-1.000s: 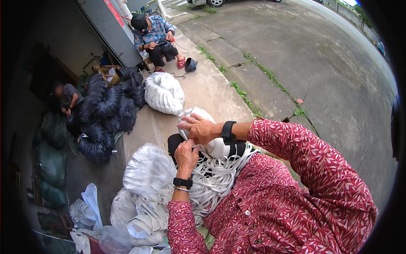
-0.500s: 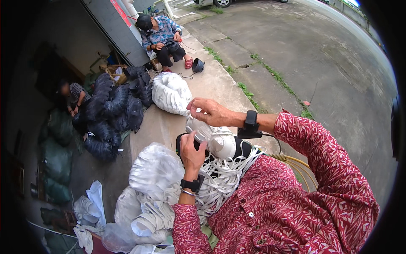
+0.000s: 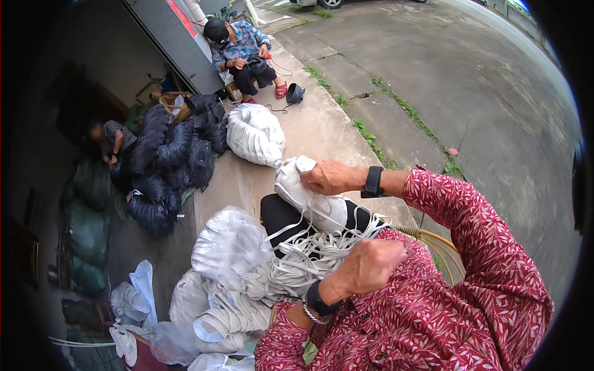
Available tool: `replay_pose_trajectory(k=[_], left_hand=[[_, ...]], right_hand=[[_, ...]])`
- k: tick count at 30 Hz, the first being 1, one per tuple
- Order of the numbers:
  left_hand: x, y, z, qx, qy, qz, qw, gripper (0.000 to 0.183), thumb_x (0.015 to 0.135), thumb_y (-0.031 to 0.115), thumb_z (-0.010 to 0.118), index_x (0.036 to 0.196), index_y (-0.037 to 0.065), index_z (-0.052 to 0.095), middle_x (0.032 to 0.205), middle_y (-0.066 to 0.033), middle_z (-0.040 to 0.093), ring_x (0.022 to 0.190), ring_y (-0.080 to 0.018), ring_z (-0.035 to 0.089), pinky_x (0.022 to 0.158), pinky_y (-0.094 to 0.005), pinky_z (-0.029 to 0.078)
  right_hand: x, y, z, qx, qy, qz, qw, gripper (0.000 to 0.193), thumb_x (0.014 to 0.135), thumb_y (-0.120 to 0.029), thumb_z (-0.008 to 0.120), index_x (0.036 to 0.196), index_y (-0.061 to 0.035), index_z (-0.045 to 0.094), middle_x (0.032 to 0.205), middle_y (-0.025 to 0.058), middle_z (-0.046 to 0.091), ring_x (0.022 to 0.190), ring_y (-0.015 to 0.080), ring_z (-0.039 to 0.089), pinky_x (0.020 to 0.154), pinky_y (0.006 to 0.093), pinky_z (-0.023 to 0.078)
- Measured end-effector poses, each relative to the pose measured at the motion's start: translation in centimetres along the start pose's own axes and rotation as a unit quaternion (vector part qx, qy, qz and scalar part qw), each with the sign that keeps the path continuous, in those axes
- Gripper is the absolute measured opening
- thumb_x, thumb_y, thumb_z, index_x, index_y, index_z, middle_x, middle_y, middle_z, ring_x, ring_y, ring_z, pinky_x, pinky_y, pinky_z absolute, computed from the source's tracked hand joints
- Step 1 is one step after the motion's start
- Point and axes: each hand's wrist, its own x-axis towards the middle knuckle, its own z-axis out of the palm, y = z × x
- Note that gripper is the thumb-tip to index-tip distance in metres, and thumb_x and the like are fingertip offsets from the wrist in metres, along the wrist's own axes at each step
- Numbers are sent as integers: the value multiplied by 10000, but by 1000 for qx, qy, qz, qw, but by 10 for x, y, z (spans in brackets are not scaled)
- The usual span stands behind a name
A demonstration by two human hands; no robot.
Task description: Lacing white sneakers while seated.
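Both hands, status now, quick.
Left hand: closed, blurred; whether it grips a lace cannot be told.
Right hand: closed, holding the white shoe near its opening.

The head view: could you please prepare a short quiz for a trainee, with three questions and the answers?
1. Which hand is at the white shoe?
2. True or false: the white laces lie in a loose tangle.
3. The co-worker in the blue patterned shirt wears footwear that is: A green, B red, C yellow.

Key: 1. The right hand. 2. True. 3. B.
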Motion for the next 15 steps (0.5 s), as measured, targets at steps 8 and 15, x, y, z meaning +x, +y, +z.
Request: replay_pose_trajectory(k=[8,15], left_hand=[[-13,-56,-15,-205,158,-374,890,145,842,143,591,782,22,539,585,21,518,505,-23,452,442,-177,345],[-30,-109,-45,-257,377,-430,779,232,814,47,514,1027,-44,531,613,-62,563,438,-103,508,361,-193,366]], right_hand=[[14,-10,-12,-218,-120,-28,968,154,749,-181,553,824,-49,579,648,141,599,624,306,612,548,408,464],[20,-1,-27,-62,-298,23,952,330,662,-187,573,954,-45,627,823,144,640,801,303,617,685,365,479]])
